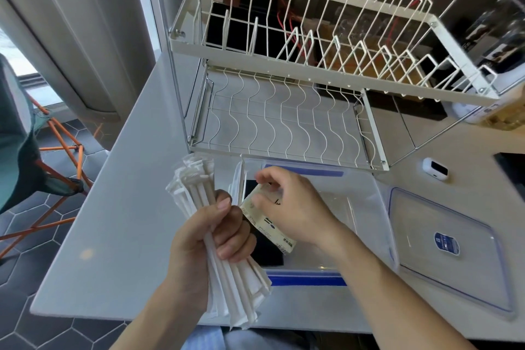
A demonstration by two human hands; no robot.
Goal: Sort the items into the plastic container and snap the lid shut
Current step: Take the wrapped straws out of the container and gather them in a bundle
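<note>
From the head camera we look down on a pale surface [119, 207] where a clear plastic container [366, 199] with blue clasps sits just in front of a white wire dish rack [284, 122]. Its lid [443, 247] lies off, flat on the surface just to the right of the container, and carries a small blue round label whose print is too small for us to read. Our left hand [210, 239] is closed in a fist around a thick bundle of white paper-wrapped straws [196, 187], which fans out above the fist and hangs below it, at the container's left edge. Our right hand [289, 207] is over the container's left part, fingers pinched on a beige packet [264, 224] that tilts down towards us; the packet shows dark marks and a line of small print along its lower edge, but we cannot make out the words. The packet lies between the two hands, just beside the left fist, and we cannot tell whether it touches it. Beneath the packet, something flat and black [267, 253] rests inside the container. A small white device [434, 169] with a dark window sits on the surface to the right of the rack.
</note>
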